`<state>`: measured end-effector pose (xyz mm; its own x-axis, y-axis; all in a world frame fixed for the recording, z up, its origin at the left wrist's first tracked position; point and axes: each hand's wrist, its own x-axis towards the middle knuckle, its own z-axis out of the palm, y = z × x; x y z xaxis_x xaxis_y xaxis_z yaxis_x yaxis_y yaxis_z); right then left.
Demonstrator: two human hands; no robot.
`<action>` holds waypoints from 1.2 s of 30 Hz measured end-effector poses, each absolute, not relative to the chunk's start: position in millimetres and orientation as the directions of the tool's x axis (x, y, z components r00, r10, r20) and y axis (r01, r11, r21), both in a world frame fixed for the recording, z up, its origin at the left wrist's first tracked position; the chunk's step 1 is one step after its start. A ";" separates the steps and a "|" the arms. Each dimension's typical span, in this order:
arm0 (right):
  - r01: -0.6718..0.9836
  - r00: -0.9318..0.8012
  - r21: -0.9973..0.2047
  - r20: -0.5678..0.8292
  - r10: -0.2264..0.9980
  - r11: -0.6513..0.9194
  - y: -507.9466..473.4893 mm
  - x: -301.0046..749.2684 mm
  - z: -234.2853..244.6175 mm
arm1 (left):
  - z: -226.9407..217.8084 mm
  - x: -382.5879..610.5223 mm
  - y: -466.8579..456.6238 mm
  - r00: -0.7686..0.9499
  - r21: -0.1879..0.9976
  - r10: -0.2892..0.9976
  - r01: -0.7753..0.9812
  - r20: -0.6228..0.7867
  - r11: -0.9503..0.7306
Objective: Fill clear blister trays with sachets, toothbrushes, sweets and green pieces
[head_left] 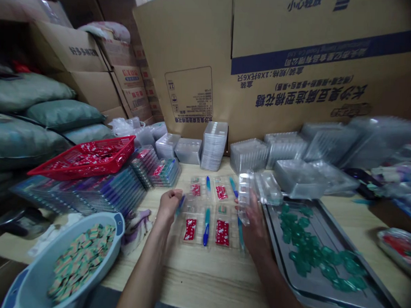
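Observation:
My left hand (pixel 169 205) is curled around the end of a blue plastic stick (pixel 180 205), just above a clear blister tray (pixel 203 213) on the wooden table (pixel 200 281). The tray's compartments hold red printed packets (pixel 222 233) and more blue-and-teal sticks (pixel 206 227). My right hand (pixel 253 222) grips a clear plastic blister insert (pixel 245 196) upright by its edge. That hand is at the tray's right side, close to a metal tray (pixel 322 286) of green plastic pieces (pixel 317 254).
Stacks of clear plastic trays (pixel 213 146) line the table's back edge against large cardboard boxes (pixel 298 62). A red basket (pixel 86 157) and filled blister trays (pixel 105 192) are on the left. A blue basin (pixel 78 262) of small packets is at front left, and grey sacks (pixel 31 94) are farther left.

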<state>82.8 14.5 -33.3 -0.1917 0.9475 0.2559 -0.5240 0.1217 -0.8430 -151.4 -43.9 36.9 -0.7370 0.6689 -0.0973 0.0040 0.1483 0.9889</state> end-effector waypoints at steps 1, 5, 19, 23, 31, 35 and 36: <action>-0.529 -0.199 -0.840 0.264 0.944 0.124 13.6 81.7 -31.2 | 37.3 -150.2 -44.9 -0.794 0.986 0.606 0.059 -0.047 0.155; -0.538 -0.275 -0.835 0.302 0.913 0.114 10.8 77.1 -27.6 | 44.1 -106.3 -45.4 -0.774 0.960 0.597 0.280 0.212 0.022; -0.560 -0.325 -0.828 0.249 0.912 0.026 11.8 67.0 -47.5 | 37.0 -15.8 -29.0 -0.395 0.934 0.918 -0.340 -0.039 -0.107; -0.572 -0.331 -0.820 0.250 0.910 0.017 10.9 67.6 -47.1 | 35.0 -15.1 -30.3 -0.398 0.937 0.917 -0.330 -0.029 -0.114; -0.581 -0.339 -0.814 0.252 0.907 0.009 11.5 66.0 -50.7 | 28.8 -14.4 -28.5 -0.424 0.942 0.904 -0.320 -0.048 -0.100; -0.567 -0.323 -0.824 0.226 0.919 0.003 10.9 65.2 -53.0 | 35.5 -14.2 -28.3 -0.407 0.956 0.913 -0.279 -0.035 -0.088; -0.565 -0.326 -0.825 0.228 0.917 0.004 10.9 65.8 -51.5 | 38.4 -15.6 -28.7 -0.391 0.960 0.920 -0.269 -0.032 -0.081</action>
<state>65.8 10.9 -51.5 -0.3261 0.9175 0.2278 -0.5654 0.0038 -0.8248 -15.6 -28.7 38.4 -0.3914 0.9197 -0.0321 -0.2694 -0.0811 0.9596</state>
